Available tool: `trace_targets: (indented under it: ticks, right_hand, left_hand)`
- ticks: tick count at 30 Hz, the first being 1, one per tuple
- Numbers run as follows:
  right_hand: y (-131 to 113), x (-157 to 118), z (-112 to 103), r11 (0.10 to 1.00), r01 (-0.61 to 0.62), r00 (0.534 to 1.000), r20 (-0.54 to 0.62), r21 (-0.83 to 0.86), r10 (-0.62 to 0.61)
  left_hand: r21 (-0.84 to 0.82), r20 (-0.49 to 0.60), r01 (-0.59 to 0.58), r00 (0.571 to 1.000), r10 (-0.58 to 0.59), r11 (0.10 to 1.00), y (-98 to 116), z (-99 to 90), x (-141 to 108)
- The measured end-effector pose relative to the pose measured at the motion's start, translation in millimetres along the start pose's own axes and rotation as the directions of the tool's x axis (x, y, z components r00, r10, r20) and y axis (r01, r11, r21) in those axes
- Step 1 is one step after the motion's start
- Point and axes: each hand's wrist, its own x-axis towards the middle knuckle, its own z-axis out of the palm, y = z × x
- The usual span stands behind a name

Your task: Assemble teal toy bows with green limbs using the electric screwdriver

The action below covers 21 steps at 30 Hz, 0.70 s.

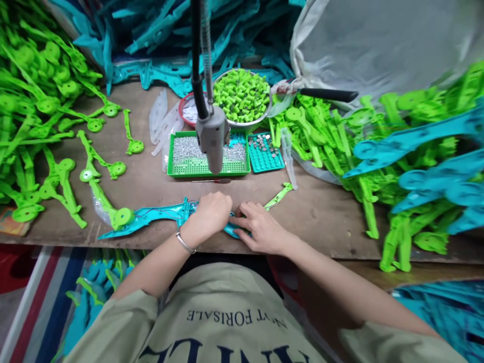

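A long blue plastic shell (155, 216), blade-shaped at its left end, lies along the front of the table with a thin dark wire in it. My left hand (212, 216) is closed over its middle, the knuckles up and the fingertips hidden. My right hand (260, 227) grips the shell's right end, with thumb and fingers bent around its edge. A green plastic part (124, 218) rests by the shell's left end. Another slim green part (279, 196) lies just beyond my right hand.
An electric screwdriver (212, 143) hangs over a green tray (172, 169) of small screws. Beside it is a teal tray (260, 164) with metal discs. Behind stands a bowl (260, 119) of green pieces. Green parts (49, 101) heap at left and right; blue shells (151, 30) pile behind.
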Motion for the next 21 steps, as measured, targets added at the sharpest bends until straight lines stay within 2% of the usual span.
trace_targets:
  ticks: [8, 14, 16, 18, 19, 20, 21]
  right_hand:
    - [-18, 18, 8, 0.999, -0.043, 0.999, -0.003, -0.032, 0.043]
    - [-28, 25, 10, 0.995, -0.064, 0.998, 0.009, -0.072, 0.065]
    - [-23, 24, 10, 0.998, -0.018, 1.0, -0.017, -0.064, 0.017]
    - [-7, 19, 7, 0.999, 0.048, 0.991, -0.127, -0.02, -0.05]
    - [4, 16, 4, 0.999, 0.048, 0.973, -0.228, 0.007, -0.045]
    - [18, 12, -1, 0.999, 0.014, 0.938, -0.348, 0.031, -0.002]
    - [34, 8, -6, 0.995, -0.077, 0.876, -0.473, 0.056, 0.095]
  left_hand:
    - [0.077, -0.068, 0.065, 0.996, -0.06, 0.995, -16, 1.7, -5]
    - [0.191, -0.29, 0.03, 0.957, 0.028, 0.981, -21, 5.6, -6]
    - [0.206, -0.304, 0.021, 0.952, 0.044, 0.978, -20, 6.9, -6]
    - [0.195, -0.275, 0.004, 0.96, 0.051, 0.981, -19, 7.8, -6]
    - [0.186, -0.26, -0.002, 0.964, 0.051, 0.982, -19, 7.8, -6]
    - [0.179, -0.255, -0.001, 0.966, 0.047, 0.984, -19, 7.6, -7]
    - [0.176, -0.262, 0.006, 0.964, 0.041, 0.984, -19, 6.8, -7]
